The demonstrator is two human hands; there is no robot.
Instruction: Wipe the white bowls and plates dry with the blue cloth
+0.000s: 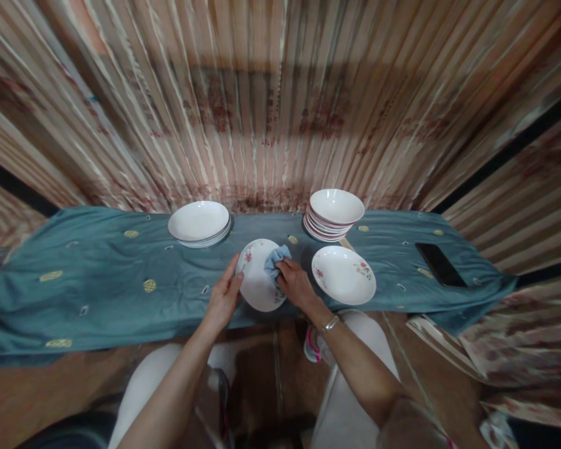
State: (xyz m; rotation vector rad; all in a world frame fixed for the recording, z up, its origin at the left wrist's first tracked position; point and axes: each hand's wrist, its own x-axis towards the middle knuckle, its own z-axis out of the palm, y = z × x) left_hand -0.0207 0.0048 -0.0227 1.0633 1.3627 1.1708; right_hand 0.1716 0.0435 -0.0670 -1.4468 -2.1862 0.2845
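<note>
A white plate with small flowers (258,288) is tilted up in front of me, near the front edge of the cloth-covered table. My left hand (225,290) grips its left rim, thumb on the face and the other fingers mostly behind. In my right hand (297,280) is a bunched light-blue cloth (277,259), pressed against the plate's right side. Just right of that hand lies a flowered white dish (343,277).
A stack of white plates (199,223) stands at the back left, and a taller stack of red-rimmed bowls (336,209) at the back right. A black phone (440,264) lies on the teal tablecloth (116,274) at right. Pleated curtains (262,106) hang close behind.
</note>
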